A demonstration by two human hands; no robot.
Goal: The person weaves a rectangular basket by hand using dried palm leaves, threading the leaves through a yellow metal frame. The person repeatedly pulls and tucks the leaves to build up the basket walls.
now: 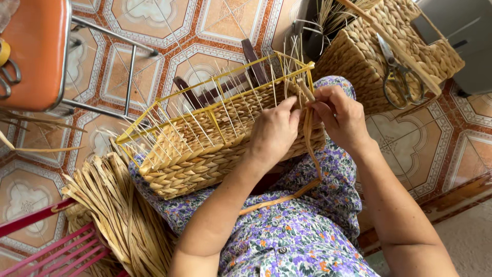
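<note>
Left hand (274, 131) and right hand (341, 115) working at the near right corner of a half-woven basket (205, 154) resting on the lap, built on a yellow wire frame (215, 82). Left fingers (289, 105) closed together, pinching a flat straw strand (309, 128) against the basket wall. Right fingers (320, 107) curled shut on the same strand just beside them, though exact grip partly hidden. Strand hanging down below the fingers, trailing across the floral dress (307, 225). Thin upright stakes (246, 82) left of the fingers. Bundle of loose straw (118, 210) well below and left. Finished woven basket (389, 46) above and right, scissors (397, 72) lying on it. Orange chair (36, 51) far left on the tiled floor (154, 31).
</note>
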